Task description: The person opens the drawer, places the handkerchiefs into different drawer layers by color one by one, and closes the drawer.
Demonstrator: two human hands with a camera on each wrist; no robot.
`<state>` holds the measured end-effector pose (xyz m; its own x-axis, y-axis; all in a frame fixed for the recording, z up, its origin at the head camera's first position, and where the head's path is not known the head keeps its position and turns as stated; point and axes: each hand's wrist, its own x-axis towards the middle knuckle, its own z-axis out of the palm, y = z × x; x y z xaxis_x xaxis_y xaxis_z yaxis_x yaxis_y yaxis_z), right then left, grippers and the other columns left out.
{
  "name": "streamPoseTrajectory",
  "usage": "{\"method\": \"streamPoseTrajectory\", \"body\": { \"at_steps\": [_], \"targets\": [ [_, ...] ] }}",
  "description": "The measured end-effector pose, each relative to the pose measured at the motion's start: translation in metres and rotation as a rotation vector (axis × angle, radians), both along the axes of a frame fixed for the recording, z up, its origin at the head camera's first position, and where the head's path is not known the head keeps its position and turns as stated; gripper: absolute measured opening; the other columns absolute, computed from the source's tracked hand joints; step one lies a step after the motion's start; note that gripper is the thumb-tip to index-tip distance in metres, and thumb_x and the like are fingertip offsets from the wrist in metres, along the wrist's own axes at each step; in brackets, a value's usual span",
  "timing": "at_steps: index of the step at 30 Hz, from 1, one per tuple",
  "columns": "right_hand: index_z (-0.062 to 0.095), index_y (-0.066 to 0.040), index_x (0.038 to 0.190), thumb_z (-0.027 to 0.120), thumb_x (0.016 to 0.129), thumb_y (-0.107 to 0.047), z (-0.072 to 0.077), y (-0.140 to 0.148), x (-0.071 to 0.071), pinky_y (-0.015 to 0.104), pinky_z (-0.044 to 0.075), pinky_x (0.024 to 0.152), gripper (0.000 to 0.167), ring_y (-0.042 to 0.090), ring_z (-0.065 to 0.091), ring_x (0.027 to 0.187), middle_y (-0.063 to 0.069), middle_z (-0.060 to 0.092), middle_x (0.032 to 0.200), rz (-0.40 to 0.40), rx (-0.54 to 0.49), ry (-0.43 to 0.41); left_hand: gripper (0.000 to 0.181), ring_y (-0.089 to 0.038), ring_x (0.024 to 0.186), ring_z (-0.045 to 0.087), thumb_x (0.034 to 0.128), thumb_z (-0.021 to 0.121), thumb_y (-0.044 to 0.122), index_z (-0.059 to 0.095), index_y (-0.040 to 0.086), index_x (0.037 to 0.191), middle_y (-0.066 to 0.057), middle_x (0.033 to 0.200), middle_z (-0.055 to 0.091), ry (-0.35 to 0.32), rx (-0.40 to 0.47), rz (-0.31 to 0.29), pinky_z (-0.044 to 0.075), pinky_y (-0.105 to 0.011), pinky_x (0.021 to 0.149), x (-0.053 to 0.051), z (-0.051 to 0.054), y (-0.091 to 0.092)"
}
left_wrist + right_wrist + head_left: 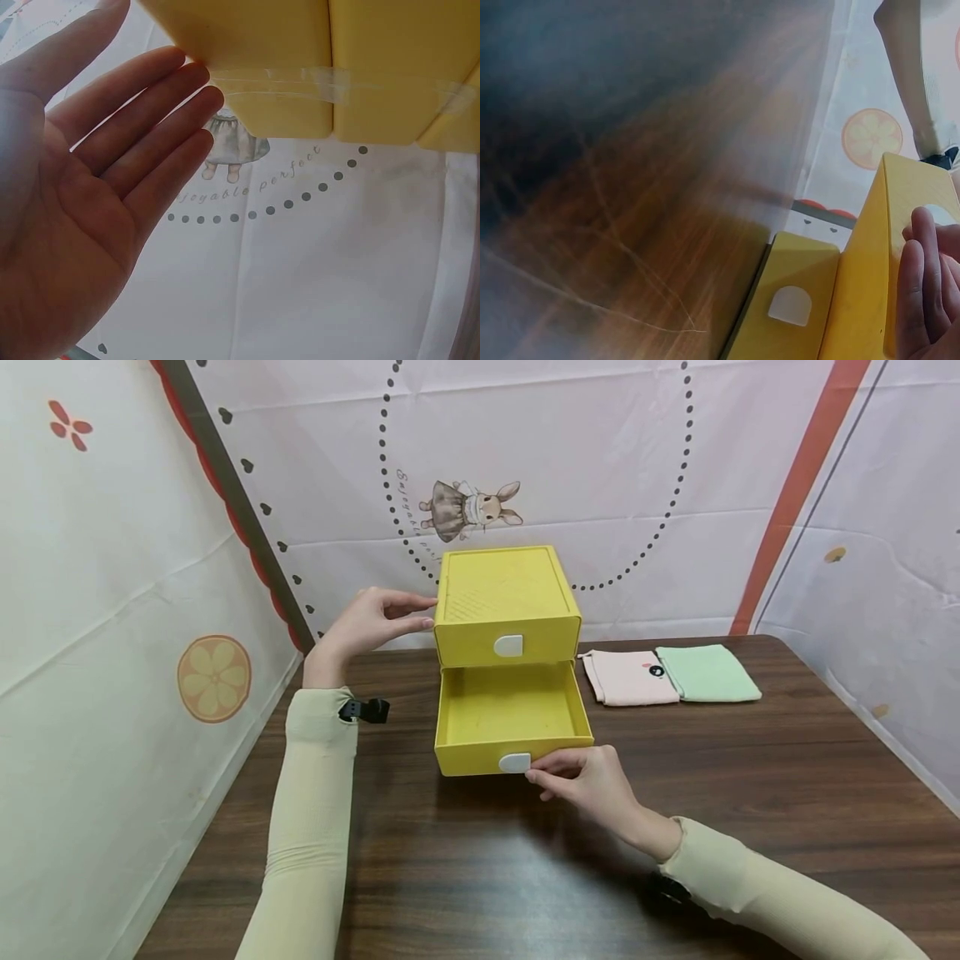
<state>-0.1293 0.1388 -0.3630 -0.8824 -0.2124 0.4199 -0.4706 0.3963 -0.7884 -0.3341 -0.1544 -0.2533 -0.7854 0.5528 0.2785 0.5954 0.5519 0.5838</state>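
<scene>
Tabletop (450, 877) | 2 hands (363, 625) (600, 785) | 2 cloths (630, 681) (708, 674) | apparently 3 drawers (472, 762), 1 extended

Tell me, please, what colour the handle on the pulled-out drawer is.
The handle is white; it shows best in the head view.
</scene>
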Motion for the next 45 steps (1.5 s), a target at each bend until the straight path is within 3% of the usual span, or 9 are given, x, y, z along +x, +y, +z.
{"method": "streamPoseTrajectory", "body": {
  "at_steps": [12, 19, 24, 30, 38, 45],
  "targets": [
    [0.075, 0.001, 0.080, 0.076, 0.078, -0.004, -0.006, 0.001, 0.004, 0.018, 0.052, 0.053, 0.005, 0.017, 0.067, 0.052, 0.011, 0.072, 0.068, -0.002, 0.029, -0.014, 0.051, -0.011, 0.100, 0.065, 0.0802, 0.068, 0.056, 0.066, 0.027, 0.122, 0.004, 0.117, 0.068, -0.003, -0.010, 0.004, 0.052, -0.035, 0.087, -0.001, 0.000, 0.000],
    [0.077, -0.009, 0.084, 0.077, 0.079, -0.013, -0.034, 0.010, -0.010, 0.019, 0.053, 0.057, 0.006, 0.010, 0.067, 0.052, 0.002, 0.073, 0.071, 0.017, 0.055, -0.002, 0.051, -0.011, 0.100, 0.065, 0.0806, 0.067, 0.055, 0.066, 0.026, 0.122, 0.003, 0.117, 0.068, 0.012, -0.012, 0.004, 0.052, -0.035, 0.088, -0.001, 0.000, 0.000],
    [0.077, -0.017, 0.086, 0.075, 0.081, -0.022, -0.042, 0.018, -0.012, 0.017, 0.053, 0.058, 0.007, 0.002, 0.066, 0.054, -0.005, 0.073, 0.073, 0.069, 0.063, 0.017, 0.049, -0.013, 0.100, 0.065, 0.0812, 0.068, 0.054, 0.066, 0.026, 0.121, 0.002, 0.116, 0.068, 0.017, -0.018, 0.011, 0.052, -0.035, 0.087, -0.001, -0.001, 0.001],
    [0.077, -0.020, 0.087, 0.073, 0.084, -0.026, -0.043, 0.023, -0.013, 0.020, 0.052, 0.051, 0.008, 0.002, 0.066, 0.055, 0.001, 0.073, 0.070, 0.132, 0.049, 0.033, 0.048, -0.015, 0.101, 0.066, 0.0813, 0.068, 0.053, 0.067, 0.025, 0.121, 0.001, 0.117, 0.068, 0.017, -0.007, 0.010, 0.052, -0.036, 0.087, 0.000, 0.000, 0.001],
    [0.076, -0.021, 0.084, 0.075, 0.082, -0.025, -0.043, 0.031, -0.013, 0.021, 0.050, 0.048, 0.005, 0.012, 0.066, 0.055, -0.002, 0.071, 0.066, 0.136, 0.069, -0.007, 0.048, -0.014, 0.101, 0.065, 0.0813, 0.068, 0.054, 0.067, 0.026, 0.121, 0.002, 0.117, 0.068, 0.017, -0.002, 0.001, 0.052, -0.036, 0.087, -0.002, -0.001, 0.001],
    [0.076, -0.011, 0.081, 0.075, 0.081, -0.016, -0.036, 0.040, -0.008, 0.022, 0.050, 0.046, 0.005, 0.018, 0.065, 0.054, 0.004, 0.071, 0.066, 0.150, 0.082, -0.042, 0.049, -0.014, 0.101, 0.065, 0.0805, 0.068, 0.055, 0.067, 0.026, 0.121, 0.001, 0.117, 0.068, 0.006, 0.004, -0.002, 0.052, -0.036, 0.088, -0.002, -0.001, 0.000]
  ]
}}
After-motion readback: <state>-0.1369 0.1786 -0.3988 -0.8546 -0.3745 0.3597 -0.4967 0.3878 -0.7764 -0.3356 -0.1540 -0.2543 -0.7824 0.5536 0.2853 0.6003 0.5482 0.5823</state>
